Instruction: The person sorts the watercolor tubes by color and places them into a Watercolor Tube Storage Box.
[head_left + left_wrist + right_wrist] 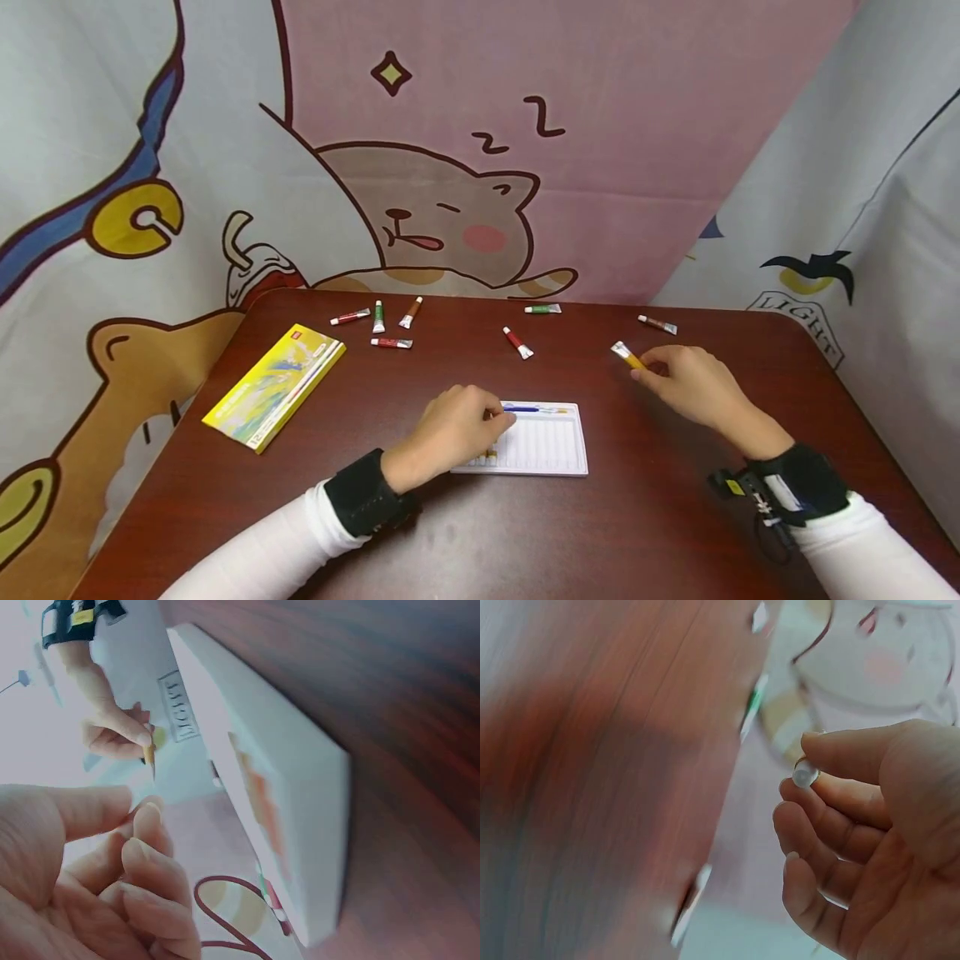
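My right hand (693,385) pinches a yellow paint tube (629,356) between thumb and fingers, above the right part of the table. In the right wrist view the tube's round white cap (804,775) points at the camera. My left hand (459,425) hovers over the left part of a white slotted tray (543,450). Its fingers are loosely curled, with thumb and forefinger tips close together and nothing visible between them. Some tubes (489,457) lie in the tray's left slots, partly hidden by that hand. A blue-handled paintbrush (521,409) lies along the tray's far side.
On the left lies a yellow paint box (273,387). Several loose tubes are spread towards the back edge, among them a red tube (517,342), a green tube (542,309) and a brown tube (657,324). A printed cloth (600,208) hangs behind the table (480,533).
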Available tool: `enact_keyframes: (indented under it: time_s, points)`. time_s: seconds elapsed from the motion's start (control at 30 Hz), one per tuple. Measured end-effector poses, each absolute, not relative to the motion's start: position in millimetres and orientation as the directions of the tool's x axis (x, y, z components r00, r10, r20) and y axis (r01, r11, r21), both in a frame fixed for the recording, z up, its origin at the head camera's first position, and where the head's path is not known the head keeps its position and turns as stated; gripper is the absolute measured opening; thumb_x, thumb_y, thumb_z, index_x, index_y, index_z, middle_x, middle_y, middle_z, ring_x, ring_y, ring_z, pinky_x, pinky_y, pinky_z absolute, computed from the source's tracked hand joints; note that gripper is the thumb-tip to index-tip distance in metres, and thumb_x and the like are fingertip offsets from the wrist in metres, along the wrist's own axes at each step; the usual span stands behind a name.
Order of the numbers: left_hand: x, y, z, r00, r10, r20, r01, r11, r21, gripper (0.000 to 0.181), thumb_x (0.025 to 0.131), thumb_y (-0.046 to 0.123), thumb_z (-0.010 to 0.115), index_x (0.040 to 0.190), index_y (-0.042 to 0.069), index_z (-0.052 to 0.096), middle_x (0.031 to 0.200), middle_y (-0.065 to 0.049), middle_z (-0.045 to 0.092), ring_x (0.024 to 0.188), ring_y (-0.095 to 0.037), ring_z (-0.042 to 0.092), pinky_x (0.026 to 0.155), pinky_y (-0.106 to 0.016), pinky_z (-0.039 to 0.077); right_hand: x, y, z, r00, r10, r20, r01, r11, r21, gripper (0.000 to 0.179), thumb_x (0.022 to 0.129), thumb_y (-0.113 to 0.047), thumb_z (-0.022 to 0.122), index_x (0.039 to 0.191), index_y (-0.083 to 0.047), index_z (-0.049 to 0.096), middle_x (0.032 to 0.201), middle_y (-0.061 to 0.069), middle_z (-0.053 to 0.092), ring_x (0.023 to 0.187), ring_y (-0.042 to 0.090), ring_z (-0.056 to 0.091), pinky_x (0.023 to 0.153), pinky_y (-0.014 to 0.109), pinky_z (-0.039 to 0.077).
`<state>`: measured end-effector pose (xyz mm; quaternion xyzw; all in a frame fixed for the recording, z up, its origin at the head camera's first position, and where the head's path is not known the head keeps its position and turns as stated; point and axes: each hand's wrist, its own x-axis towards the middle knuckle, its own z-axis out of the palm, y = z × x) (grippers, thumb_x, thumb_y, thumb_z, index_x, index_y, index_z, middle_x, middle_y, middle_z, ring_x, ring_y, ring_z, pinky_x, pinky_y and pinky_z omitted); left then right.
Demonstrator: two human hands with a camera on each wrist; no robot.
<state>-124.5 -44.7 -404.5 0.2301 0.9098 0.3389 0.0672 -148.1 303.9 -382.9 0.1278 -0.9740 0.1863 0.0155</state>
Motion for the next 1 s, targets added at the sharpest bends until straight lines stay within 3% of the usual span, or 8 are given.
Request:
enact_keyframes:
  time_s: [0.23, 0.4, 0.47, 0.53, 0.6, 0.67, 0.77, 1.0]
  points:
    - [-120, -32, -394, -0.901, 0.426, 0.08, 0.335, 0.567, 0.752, 0.021, 0.102, 0.026, 0.069, 0.101, 0.011, 0.083, 0.071, 0.007, 0.069, 0.049, -0.004, 0.049, 0.049, -0.025, 0.035, -126, 252, -378, -0.959, -0.259, 0.115, -0.282, 0.853, -0.438, 0.021, 0.09, -0.017, 0.085, 0.105, -0.003, 0.078, 0.08, -0.001, 0.066, 0.059, 0.012, 0.047, 0.049, 0.028, 0.037]
    - [-119, -24, -395, -0.911, 0.396, 0.117, 0.324, 0.509, 0.798, 0.025, 0.103, 0.031, 0.068, 0.107, 0.012, 0.084, 0.099, 0.004, 0.079, 0.076, -0.004, 0.061, 0.068, -0.027, 0.049, -114, 224, -377, -0.95, -0.279, 0.14, -0.31, 0.802, -0.511, 0.021, 0.089, -0.016, 0.085, 0.104, -0.004, 0.078, 0.081, -0.002, 0.066, 0.058, 0.01, 0.046, 0.049, 0.026, 0.038]
    - [-118, -22, -395, -0.911, 0.393, 0.121, 0.312, 0.468, 0.827, 0.027, 0.103, 0.033, 0.068, 0.108, 0.011, 0.084, 0.102, 0.003, 0.079, 0.081, -0.006, 0.063, 0.072, -0.027, 0.051, -111, 214, -377, -0.943, -0.295, 0.156, -0.331, 0.775, -0.539, 0.018, 0.089, -0.016, 0.085, 0.102, -0.005, 0.079, 0.08, -0.004, 0.065, 0.059, 0.008, 0.046, 0.05, 0.026, 0.039]
    - [-117, -21, -395, -0.915, 0.385, 0.123, 0.298, 0.437, 0.849, 0.027, 0.103, 0.034, 0.068, 0.107, 0.012, 0.084, 0.099, 0.005, 0.079, 0.076, -0.006, 0.06, 0.068, -0.027, 0.049, -108, 205, -377, -0.934, -0.313, 0.174, -0.355, 0.748, -0.561, 0.014, 0.09, -0.016, 0.084, 0.099, -0.008, 0.079, 0.079, -0.007, 0.064, 0.059, 0.006, 0.046, 0.051, 0.025, 0.04]
    - [-116, -20, -395, -0.919, 0.375, 0.121, 0.286, 0.424, 0.859, 0.024, 0.103, 0.032, 0.068, 0.103, 0.014, 0.085, 0.079, 0.012, 0.072, 0.064, -0.005, 0.049, 0.057, -0.025, 0.041, -106, 198, -379, -0.925, -0.329, 0.192, -0.377, 0.722, -0.581, 0.009, 0.089, -0.015, 0.084, 0.095, -0.011, 0.079, 0.077, -0.011, 0.062, 0.06, 0.004, 0.047, 0.053, 0.025, 0.041]
    - [-116, -20, -395, -0.926, 0.359, 0.117, 0.273, 0.423, 0.864, 0.022, 0.102, 0.029, 0.069, 0.097, 0.016, 0.086, 0.061, 0.016, 0.056, 0.056, -0.004, 0.037, 0.051, -0.024, 0.031, -104, 191, -381, -0.916, -0.345, 0.205, -0.397, 0.699, -0.596, 0.007, 0.089, -0.014, 0.084, 0.092, -0.014, 0.078, 0.075, -0.014, 0.061, 0.062, 0.003, 0.05, 0.055, 0.025, 0.043]
    - [-116, -20, -397, -0.935, 0.341, 0.091, 0.23, 0.39, 0.892, 0.022, 0.101, 0.024, 0.069, 0.09, 0.015, 0.086, 0.054, 0.013, 0.037, 0.052, -0.003, 0.029, 0.048, -0.023, 0.023, -102, 183, -383, -0.91, -0.349, 0.223, -0.41, 0.68, -0.608, 0.008, 0.088, -0.014, 0.085, 0.09, -0.016, 0.078, 0.073, -0.017, 0.06, 0.064, 0.001, 0.052, 0.057, 0.025, 0.045]
    - [-116, -21, -399, -0.946, 0.321, -0.044, 0.019, 0.191, 0.981, 0.021, 0.098, 0.022, 0.075, 0.086, 0.007, 0.083, 0.067, 0.004, 0.067, 0.052, -0.011, 0.051, 0.043, -0.022, 0.033, -100, 174, -384, -0.914, -0.33, 0.235, -0.4, 0.644, -0.653, 0.011, 0.085, -0.012, 0.087, 0.092, -0.014, 0.079, 0.072, -0.017, 0.064, 0.065, 0.001, 0.057, 0.059, 0.025, 0.049]
